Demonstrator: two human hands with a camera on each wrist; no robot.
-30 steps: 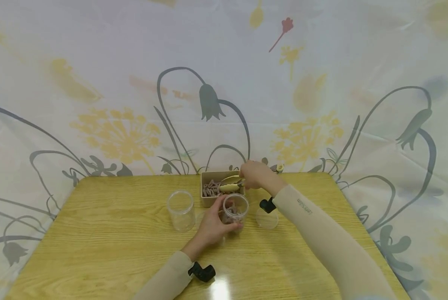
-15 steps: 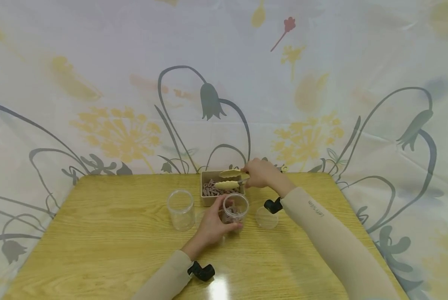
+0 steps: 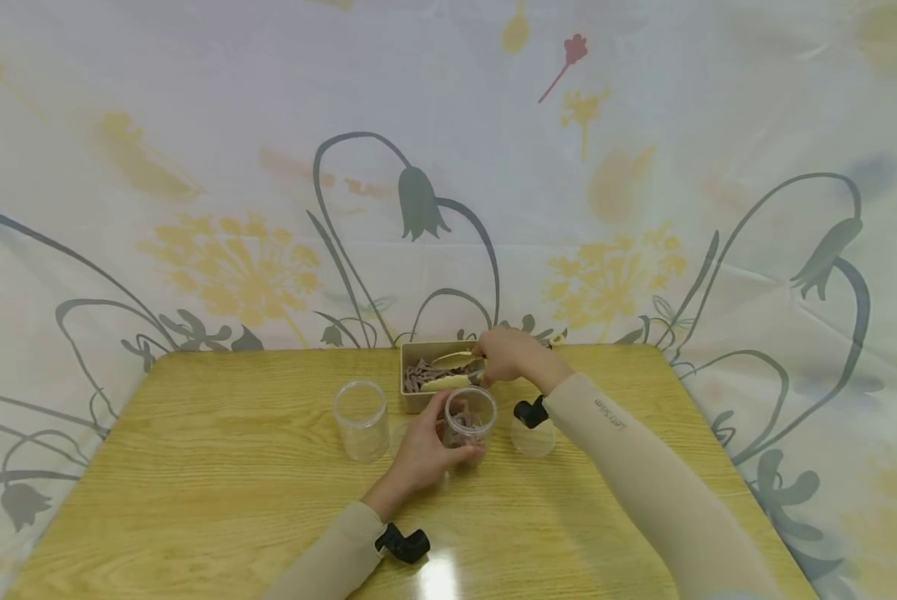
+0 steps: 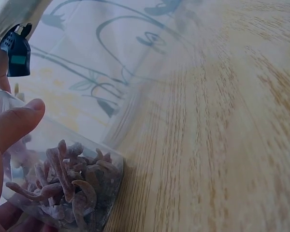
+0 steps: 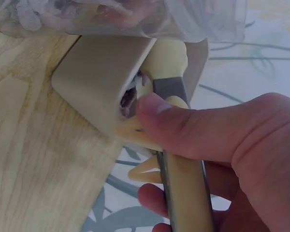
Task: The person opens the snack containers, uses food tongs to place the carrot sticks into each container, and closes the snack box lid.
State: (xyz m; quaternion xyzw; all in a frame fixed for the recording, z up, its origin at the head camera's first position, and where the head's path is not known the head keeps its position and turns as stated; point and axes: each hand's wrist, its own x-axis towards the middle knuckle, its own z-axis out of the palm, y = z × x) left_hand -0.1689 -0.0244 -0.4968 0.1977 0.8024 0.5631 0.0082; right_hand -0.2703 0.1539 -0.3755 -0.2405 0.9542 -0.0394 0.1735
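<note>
My left hand [image 3: 424, 446] grips a clear round jar [image 3: 469, 417] standing on the table. Inside it lie several brownish-purple, powdery strips [image 4: 72, 179], seen closely in the left wrist view. My right hand [image 3: 510, 354] holds a pair of tongs [image 5: 183, 188] with cream-yellow tips and metal-edged handles. The tong tips reach down into a beige rectangular box [image 3: 411, 400] behind the jar. More of the same strips [image 3: 418, 375] fill the box. In the right wrist view the thumb presses along the upper tong arm, and the box wall partly hides the tips.
A second clear jar [image 3: 362, 421] stands left of the held one. A clear round lid [image 3: 533, 437] lies to the right, under my right wrist; another clear disc [image 3: 402, 437] is partly behind my left hand. The patterned backdrop [image 3: 448, 275] rises at the table's far edge.
The tongs lifted a little above the strips with their arms spread, then lowered back into the box toward the left. My left hand and the jar have stayed in place.
</note>
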